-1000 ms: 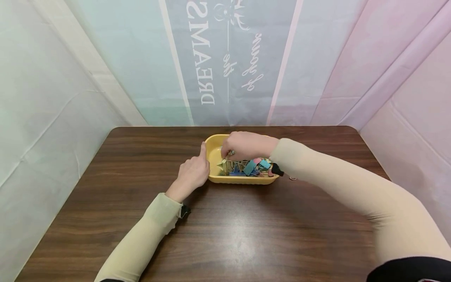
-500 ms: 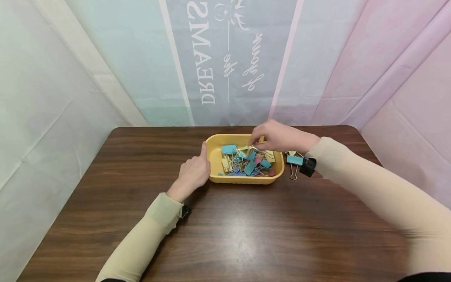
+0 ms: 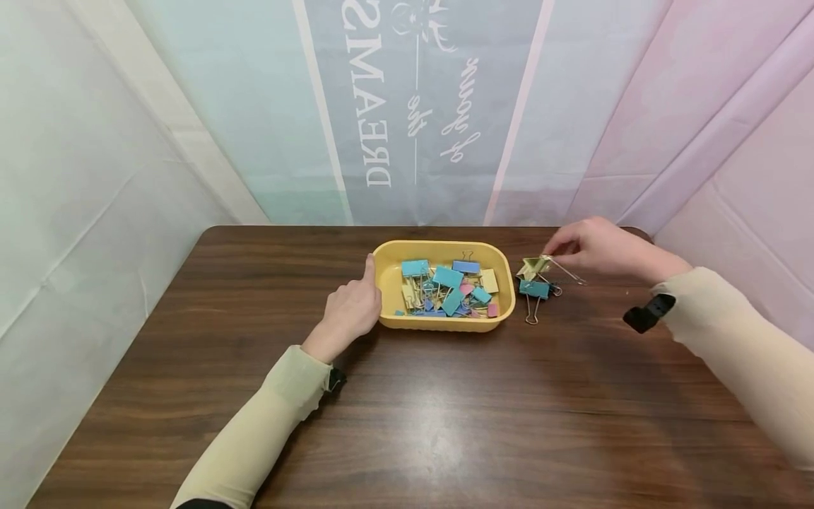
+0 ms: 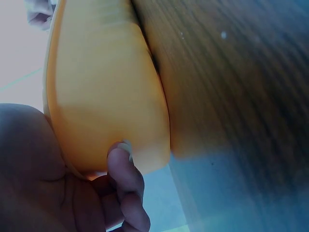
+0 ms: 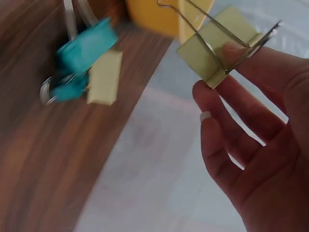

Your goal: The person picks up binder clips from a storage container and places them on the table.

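In the head view my right hand [image 3: 594, 244] is at the table's right, pinching a yellow binder clip [image 5: 217, 41] between thumb and fingers; its wire handles are splayed. Just below that clip a teal binder clip [image 3: 534, 289] lies on the table, with another yellow binder clip [image 5: 105, 77] beside it in the right wrist view. My left hand [image 3: 350, 309] holds the left end of a yellow tray [image 3: 439, 324], curled fingertips against its outer wall. Inside the tray is a heap of binder clips [image 3: 448, 277] in teal, blue, yellow and pink.
The dark wooden table [image 3: 407, 410] extends in front of the tray and to both sides. A printed cloth [image 3: 432, 141] hangs behind the table's far edge, with pale sheets at left and right.
My right hand has moved from inside the tray out to the right, carrying a yellow binder clip over to the clips on the table. The left hand has stayed at the tray's end.
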`<state>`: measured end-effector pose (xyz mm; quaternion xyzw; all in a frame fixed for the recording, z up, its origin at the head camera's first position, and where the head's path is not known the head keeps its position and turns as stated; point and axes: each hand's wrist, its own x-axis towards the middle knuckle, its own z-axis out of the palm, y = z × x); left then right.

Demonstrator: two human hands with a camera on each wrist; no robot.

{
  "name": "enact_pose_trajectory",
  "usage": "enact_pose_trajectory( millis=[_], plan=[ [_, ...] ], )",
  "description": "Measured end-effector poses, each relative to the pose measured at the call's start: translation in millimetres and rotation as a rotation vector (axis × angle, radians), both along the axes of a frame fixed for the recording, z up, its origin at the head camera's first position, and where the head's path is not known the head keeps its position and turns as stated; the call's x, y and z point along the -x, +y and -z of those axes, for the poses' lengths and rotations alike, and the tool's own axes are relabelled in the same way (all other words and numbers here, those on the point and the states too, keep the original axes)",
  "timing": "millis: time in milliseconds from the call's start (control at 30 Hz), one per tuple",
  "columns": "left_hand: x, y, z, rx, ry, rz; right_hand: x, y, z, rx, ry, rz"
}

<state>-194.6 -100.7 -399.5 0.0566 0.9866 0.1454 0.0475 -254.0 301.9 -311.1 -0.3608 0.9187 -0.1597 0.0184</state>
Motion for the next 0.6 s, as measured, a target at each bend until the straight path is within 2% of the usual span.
enact_pose_trajectory(
  millis=[233,433,600],
  plan=[
    [0.0,-0.4,0.5,-0.007,-0.024,-0.007,4.1,38.3,22.6,-0.127,-0.119,0.137],
    [1.2,-0.8,2.7,-0.009,-0.006,-0.005,8.9,53.9,38.6,-0.150,-0.139,0.192],
    [2.0,-1.8,3.5,-0.006,0.004,-0.001,11.7,54.3,47.2,-0.144,-0.190,0.195]
  ],
)
